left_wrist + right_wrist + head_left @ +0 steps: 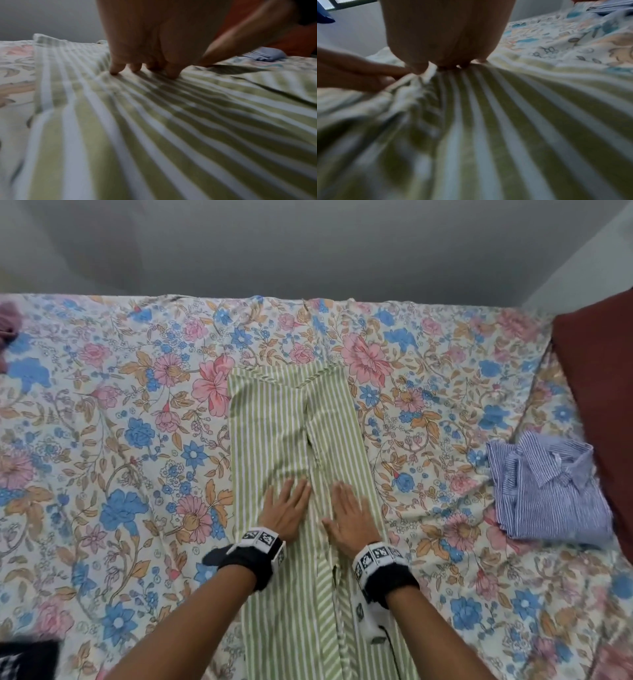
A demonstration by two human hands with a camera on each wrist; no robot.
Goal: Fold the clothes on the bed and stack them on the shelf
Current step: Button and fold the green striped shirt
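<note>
A green-and-white striped garment [291,422] lies lengthwise down the middle of the floral bed [120,422], its sides folded inward into a long strip. My left hand [287,510] lies flat on its left half with fingers straight. My right hand [349,513] presses flat on the right half, just beside the left. In the left wrist view my fingertips [116,68] touch the striped cloth [154,128]. The right wrist view shows the fingertips [419,67] of my right hand on the stripes [505,121], next to a bunched seam.
A crumpled blue-striped shirt [548,487] lies on the bed at the right, and appears as a blue shirt [267,54] in the left wrist view. A dark red pillow [603,392] sits at the far right. A purple cloth [8,323] shows at the left edge. A grey wall [308,248] runs behind the bed.
</note>
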